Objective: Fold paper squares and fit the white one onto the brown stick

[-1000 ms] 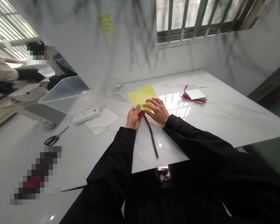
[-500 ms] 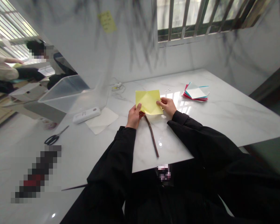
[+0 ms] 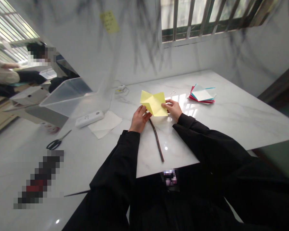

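Note:
A yellow sheet of paper (image 3: 156,103) with crossing creases is held above the white marble-patterned table. My right hand (image 3: 173,110) pinches its right edge between thumb and fingers. At its lower left edge, my left hand (image 3: 139,118) grips the sheet with bent fingers, and that side is buckled into a raised fold. Below the paper lies a thin brown stick (image 3: 157,139), its upper end close to my left fingers and partly hidden there. I cannot tell whether the left fingers touch the stick.
Left are a white oblong device (image 3: 89,119), a white paper sheet (image 3: 105,124), black scissors (image 3: 55,143), a clear plastic bin (image 3: 65,93) and a blurred-out dark object (image 3: 39,179). A stack of coloured papers (image 3: 202,95) sits right. A small cable (image 3: 121,89) lies by the wall. Other people sit far left.
The yellow sheet was nearly flat and now bends, with its left part folding along a crease. My left thumb has shifted off its front face. My right hand stays put.

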The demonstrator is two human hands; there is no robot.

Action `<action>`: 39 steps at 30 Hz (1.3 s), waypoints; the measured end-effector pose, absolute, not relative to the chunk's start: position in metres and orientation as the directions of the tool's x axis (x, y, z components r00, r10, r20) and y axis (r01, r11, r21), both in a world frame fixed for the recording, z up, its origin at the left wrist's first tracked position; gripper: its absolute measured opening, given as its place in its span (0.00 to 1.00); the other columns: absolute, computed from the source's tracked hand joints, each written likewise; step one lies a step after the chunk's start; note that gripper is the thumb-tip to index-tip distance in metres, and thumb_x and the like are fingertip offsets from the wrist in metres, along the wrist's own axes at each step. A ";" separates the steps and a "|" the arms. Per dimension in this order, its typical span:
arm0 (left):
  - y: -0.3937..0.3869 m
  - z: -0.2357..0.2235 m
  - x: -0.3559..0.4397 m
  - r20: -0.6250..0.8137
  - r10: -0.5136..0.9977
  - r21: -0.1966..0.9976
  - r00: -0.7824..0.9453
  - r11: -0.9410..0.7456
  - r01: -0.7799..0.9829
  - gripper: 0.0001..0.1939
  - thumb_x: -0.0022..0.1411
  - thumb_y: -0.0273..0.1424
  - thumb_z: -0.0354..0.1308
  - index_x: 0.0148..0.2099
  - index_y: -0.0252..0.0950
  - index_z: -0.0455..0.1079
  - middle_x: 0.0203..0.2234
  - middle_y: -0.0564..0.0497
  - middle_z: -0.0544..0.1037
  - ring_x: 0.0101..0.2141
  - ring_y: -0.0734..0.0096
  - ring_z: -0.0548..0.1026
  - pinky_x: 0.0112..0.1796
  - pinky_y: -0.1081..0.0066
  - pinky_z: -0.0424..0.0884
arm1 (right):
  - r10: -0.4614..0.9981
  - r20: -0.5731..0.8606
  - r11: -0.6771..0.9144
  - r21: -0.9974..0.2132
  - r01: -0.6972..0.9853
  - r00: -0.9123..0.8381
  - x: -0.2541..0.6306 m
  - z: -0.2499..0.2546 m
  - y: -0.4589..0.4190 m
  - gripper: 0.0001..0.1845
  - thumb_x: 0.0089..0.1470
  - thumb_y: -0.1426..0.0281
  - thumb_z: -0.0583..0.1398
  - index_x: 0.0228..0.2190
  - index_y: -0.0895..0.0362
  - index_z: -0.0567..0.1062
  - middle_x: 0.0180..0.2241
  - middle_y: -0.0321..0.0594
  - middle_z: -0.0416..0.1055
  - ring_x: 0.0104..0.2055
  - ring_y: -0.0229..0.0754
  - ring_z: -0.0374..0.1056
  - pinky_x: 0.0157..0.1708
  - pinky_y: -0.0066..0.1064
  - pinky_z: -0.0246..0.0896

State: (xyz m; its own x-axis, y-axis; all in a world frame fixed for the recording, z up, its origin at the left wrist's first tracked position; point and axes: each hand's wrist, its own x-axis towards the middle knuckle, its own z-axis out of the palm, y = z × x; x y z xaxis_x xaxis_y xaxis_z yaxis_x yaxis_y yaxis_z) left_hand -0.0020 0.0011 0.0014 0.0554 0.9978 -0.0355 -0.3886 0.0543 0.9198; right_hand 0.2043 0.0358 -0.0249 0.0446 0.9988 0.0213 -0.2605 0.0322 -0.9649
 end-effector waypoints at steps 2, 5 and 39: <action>0.003 0.000 -0.004 -0.051 0.998 0.917 0.022 0.056 -0.395 0.21 0.60 0.41 0.73 0.50 0.38 0.74 0.43 0.47 0.81 0.35 0.73 0.79 0.41 0.73 0.78 | 0.999 0.025 0.032 -0.963 -0.269 0.030 0.204 -0.023 0.034 0.24 0.36 0.58 0.76 0.33 0.54 0.75 0.28 0.34 0.80 0.27 0.37 0.73 0.25 0.27 0.67; 0.005 -0.002 -0.007 -0.071 0.997 0.913 -0.007 0.062 -0.402 0.19 0.58 0.39 0.73 0.47 0.37 0.73 0.41 0.49 0.81 0.35 0.74 0.80 0.39 0.74 0.78 | 0.999 0.034 0.033 -0.966 -0.255 0.003 0.204 -0.023 0.033 0.23 0.38 0.59 0.75 0.32 0.54 0.73 0.28 0.34 0.79 0.27 0.37 0.73 0.25 0.26 0.66; 0.016 -0.016 -0.012 0.073 0.979 0.980 -0.189 -0.105 -0.169 0.20 0.52 0.45 0.73 0.37 0.38 0.71 0.24 0.56 0.74 0.21 0.77 0.68 0.24 0.75 0.65 | 0.973 -0.094 -0.165 -0.920 -0.355 -0.210 0.197 -0.010 0.025 0.29 0.56 0.41 0.66 0.35 0.56 0.79 0.31 0.40 0.75 0.27 0.36 0.66 0.25 0.26 0.63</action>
